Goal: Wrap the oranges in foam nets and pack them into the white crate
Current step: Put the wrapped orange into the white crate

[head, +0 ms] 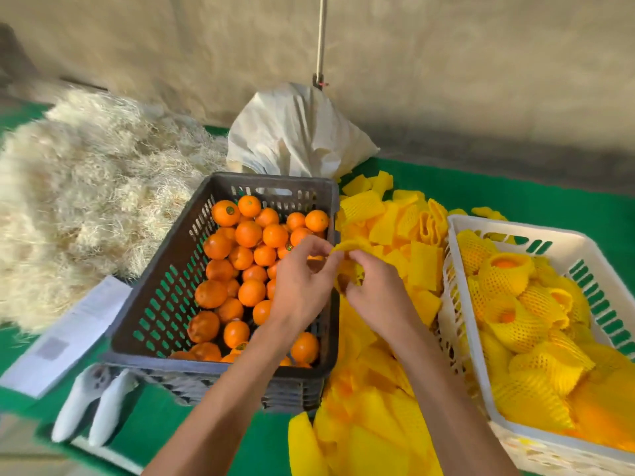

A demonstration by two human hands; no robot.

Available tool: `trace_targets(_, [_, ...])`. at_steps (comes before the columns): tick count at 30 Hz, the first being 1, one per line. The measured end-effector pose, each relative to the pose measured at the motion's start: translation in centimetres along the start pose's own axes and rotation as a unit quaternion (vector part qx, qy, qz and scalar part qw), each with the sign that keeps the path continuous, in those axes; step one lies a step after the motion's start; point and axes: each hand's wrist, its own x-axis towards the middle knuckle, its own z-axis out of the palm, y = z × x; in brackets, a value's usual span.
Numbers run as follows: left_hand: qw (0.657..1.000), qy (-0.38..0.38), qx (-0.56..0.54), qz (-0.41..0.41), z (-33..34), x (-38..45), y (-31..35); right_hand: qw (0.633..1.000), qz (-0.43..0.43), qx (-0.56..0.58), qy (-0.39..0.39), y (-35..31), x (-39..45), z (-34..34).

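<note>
Both my hands work one yellow foam net [347,249] over the right rim of the dark crate [220,367]. My left hand [302,286] pinches the net's left edge, and my right hand [374,290] grips its right side with curled fingers. Whether an orange is inside the net is hidden by my fingers. Several bare oranges [249,233] fill the dark crate. The white crate [515,228] at the right holds several oranges wrapped in yellow nets [505,273]. Loose flat foam nets [395,225] lie piled between the two crates.
A heap of pale straw-like fibre [79,187] covers the green table [515,190] at the left. A white sack [295,132] stands behind the dark crate. White paper sheets [68,334] and two white objects [92,403] lie at the front left.
</note>
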Motion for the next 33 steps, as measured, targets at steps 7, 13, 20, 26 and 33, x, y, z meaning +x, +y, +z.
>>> trace_targets(7, [0.962, 0.037, -0.106, -0.250, -4.9, 3.8, -5.6, 0.988, -0.009, -0.153, 0.018, -3.1, 3.3, 4.0])
trace_targets(13, [0.740, -0.523, 0.316, -0.282, -1.2, 5.4, -12.3, 0.968, -0.030, -0.243, 0.048, -2.7, 3.4, 5.6])
trace_targets(20, [0.525, -0.670, 0.419, -0.316, 3.9, 3.6, -16.0, 0.969, -0.003, -0.249, -0.003, -1.9, 3.9, 5.9])
trace_targets(26, [0.635, -0.614, 0.410, -0.228, 1.8, 5.7, -15.2, 0.968, 0.022, -0.251, -0.009, -0.8, 4.3, 5.0])
trace_targets(33, [0.912, -0.299, 0.195, -0.201, -7.7, 7.8, -12.6, 0.962, 0.027, -0.271, 0.016, -0.4, 4.1, 3.8])
